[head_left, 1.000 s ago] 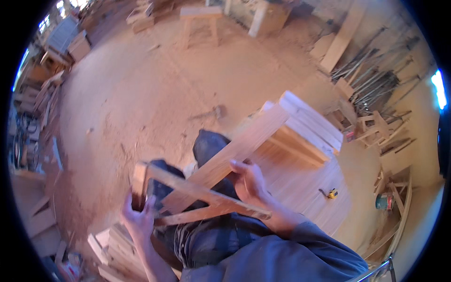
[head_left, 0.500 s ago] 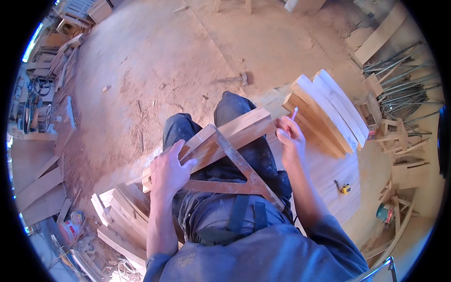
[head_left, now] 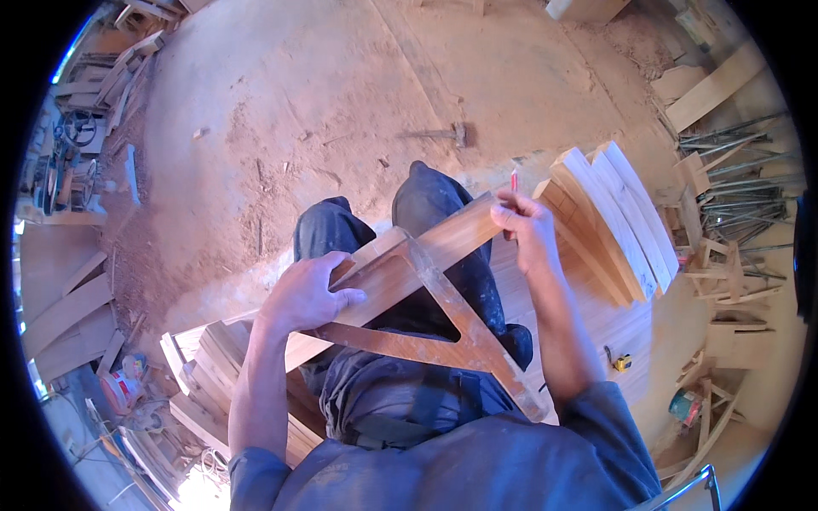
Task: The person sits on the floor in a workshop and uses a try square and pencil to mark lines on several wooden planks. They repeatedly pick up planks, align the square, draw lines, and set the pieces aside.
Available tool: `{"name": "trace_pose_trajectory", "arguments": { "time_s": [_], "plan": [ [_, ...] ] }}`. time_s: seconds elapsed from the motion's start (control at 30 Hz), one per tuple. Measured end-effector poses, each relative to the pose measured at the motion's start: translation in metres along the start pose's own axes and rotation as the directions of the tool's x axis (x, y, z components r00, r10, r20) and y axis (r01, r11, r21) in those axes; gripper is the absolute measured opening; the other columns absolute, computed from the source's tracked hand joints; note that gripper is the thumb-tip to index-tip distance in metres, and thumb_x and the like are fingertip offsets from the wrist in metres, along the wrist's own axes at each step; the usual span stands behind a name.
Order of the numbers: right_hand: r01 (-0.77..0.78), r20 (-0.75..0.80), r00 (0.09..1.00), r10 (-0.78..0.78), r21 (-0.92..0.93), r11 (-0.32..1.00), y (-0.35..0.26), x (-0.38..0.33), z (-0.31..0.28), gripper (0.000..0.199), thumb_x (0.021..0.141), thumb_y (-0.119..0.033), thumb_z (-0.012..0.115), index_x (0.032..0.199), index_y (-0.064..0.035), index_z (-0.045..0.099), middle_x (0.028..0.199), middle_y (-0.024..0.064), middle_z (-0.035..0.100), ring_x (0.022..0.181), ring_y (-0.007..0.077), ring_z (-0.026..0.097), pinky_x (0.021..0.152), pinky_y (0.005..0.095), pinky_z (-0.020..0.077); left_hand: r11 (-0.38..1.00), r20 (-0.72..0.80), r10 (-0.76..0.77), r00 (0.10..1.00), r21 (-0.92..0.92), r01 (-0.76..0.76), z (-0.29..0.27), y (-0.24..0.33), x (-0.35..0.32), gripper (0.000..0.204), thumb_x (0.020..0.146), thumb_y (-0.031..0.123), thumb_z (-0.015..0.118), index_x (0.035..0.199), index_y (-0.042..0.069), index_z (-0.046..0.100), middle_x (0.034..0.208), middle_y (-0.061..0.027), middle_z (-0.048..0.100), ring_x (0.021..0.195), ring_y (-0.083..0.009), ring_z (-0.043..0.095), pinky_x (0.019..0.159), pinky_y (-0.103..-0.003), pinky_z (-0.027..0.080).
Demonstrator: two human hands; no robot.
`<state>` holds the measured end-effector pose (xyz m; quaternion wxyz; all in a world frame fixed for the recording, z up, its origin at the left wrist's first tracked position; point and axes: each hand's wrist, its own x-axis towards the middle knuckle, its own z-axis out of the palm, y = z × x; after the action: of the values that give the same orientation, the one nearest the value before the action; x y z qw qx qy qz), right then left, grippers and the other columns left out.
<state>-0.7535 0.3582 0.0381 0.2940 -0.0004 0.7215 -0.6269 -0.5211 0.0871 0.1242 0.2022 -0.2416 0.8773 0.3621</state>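
A straight wooden board (head_left: 450, 243) lies slanted across my lap, its far end up to the right. Against it sits a worn brown triangular carpenter's square (head_left: 443, 294), one leg along the board and the long arm slanting toward my belly. My left hand (head_left: 307, 294) is closed over the board and the square's corner, thumb on the board's near face and the other fingers partly hidden behind. At the board's right end, my right hand (head_left: 527, 228) is closed with a red pencil (head_left: 514, 180) sticking up from its fingers, and its fingertips meet the board's end.
Curved wooden pieces (head_left: 609, 226) are stacked at the right on a wooden surface, with a yellow tape measure (head_left: 622, 363) nearer me. More cut pieces (head_left: 204, 366) lie at my left. A hammer (head_left: 458, 134) rests on the dusty floor ahead. Metal bars (head_left: 745, 187) lean far right.
The board has turned so that its broad face shows more. My right hand has come against the board's end, and the pencil now points straight up. The square has shifted slightly right.
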Motion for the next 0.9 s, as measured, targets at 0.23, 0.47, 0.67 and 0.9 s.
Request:
{"name": "trace_pose_trajectory", "arguments": {
  "time_s": [0.23, 0.47, 0.67, 0.9],
  "plan": [
    [-0.066, 0.075, 0.996, 0.047, 0.279, 0.958, 0.022, -0.001, -0.014, 0.052, 0.085, -0.008, 0.083, 0.132, 0.0029, 0.066, 0.111, 0.0049, 0.072, 0.093, 0.0108, 0.063, 0.078, 0.0215, 0.0456, 0.989, -0.253, 0.001, 0.968, -0.146, -0.039, 0.021, 0.006, 0.019, 0.053, 0.083, 0.025, 0.083, 0.129, 0.004, 0.068, 0.118, -0.0210, 0.072, 0.106, -0.0372, 0.071, 0.091, -0.043, 0.055],
    [-0.091, 0.170, 0.985, 0.019, 0.428, 0.899, 0.019, 0.043, -0.018, 0.062, 0.079, 0.006, 0.082, 0.138, 0.0043, 0.062, 0.123, 0.0127, 0.070, 0.111, 0.0189, 0.064, 0.092, 0.0276, 0.0513, 0.984, -0.364, 0.169, 0.916, 0.013, -0.176, 0.042, 0.044, 0.027, 0.054, 0.082, 0.023, 0.083, 0.127, 0.001, 0.064, 0.097, -0.0154, 0.067, 0.092, -0.0379, 0.067, 0.080, -0.046, 0.054],
    [-0.117, 0.213, 0.976, 0.044, 0.345, 0.931, 0.009, 0.058, -0.007, 0.068, 0.078, 0.004, 0.082, 0.142, 0.0042, 0.058, 0.127, 0.0152, 0.068, 0.115, 0.0229, 0.064, 0.101, 0.0327, 0.0495, 0.991, -0.363, 0.132, 0.922, 0.026, -0.132, 0.038, 0.035, 0.035, 0.054, 0.080, 0.019, 0.083, 0.125, -0.001, 0.063, 0.095, -0.0148, 0.065, 0.090, -0.0353, 0.065, 0.077, -0.045, 0.053],
    [-0.016, 0.114, 0.993, -0.011, 0.232, 0.973, 0.006, 0.050, -0.005, 0.083, 0.077, -0.008, 0.086, 0.150, 0.0033, 0.048, 0.135, 0.0185, 0.063, 0.126, 0.0277, 0.059, 0.110, 0.0388, 0.0439, 0.991, -0.352, 0.131, 0.927, 0.009, -0.136, 0.037, 0.036, 0.038, 0.053, 0.079, 0.017, 0.083, 0.121, -0.006, 0.062, 0.092, -0.0162, 0.063, 0.085, -0.0354, 0.063, 0.074, -0.045, 0.052]
  ]
}}
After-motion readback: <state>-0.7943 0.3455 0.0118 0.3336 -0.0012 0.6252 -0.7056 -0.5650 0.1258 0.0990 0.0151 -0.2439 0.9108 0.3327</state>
